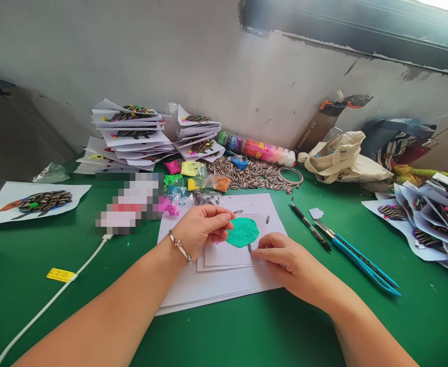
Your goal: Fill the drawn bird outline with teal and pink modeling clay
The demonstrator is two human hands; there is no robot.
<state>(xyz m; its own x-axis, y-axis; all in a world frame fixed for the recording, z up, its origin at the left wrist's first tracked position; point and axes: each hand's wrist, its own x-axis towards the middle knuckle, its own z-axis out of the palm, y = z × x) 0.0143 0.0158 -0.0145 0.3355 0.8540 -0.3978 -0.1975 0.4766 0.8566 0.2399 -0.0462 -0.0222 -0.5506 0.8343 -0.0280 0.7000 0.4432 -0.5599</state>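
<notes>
A flat, roughly oval patch of green modelling clay (242, 232) lies on a small white card (219, 259). At the patch's left edge is my left hand (212, 224), thumb and fingertips pinched together; whatever they hold, if anything, is hidden. My right hand (279, 252) rests at the lower right of the card. Its closed thumb and forefinger meet a small dark strip (249, 248) that runs down from the green clay. Two loose sunflower seeds, one a striped seed (267, 219), lie on the paper above. A speck of pink shows beside my left fingers.
Larger white sheets (185, 290) lie beneath the card. Behind are a pile of sunflower seeds (246, 173), bagged coloured clay (193, 168) and stacked seed pictures (135, 137). A pen (310, 227) and a blue cutter (361, 260) lie right. A white cable (55, 295) crosses the left.
</notes>
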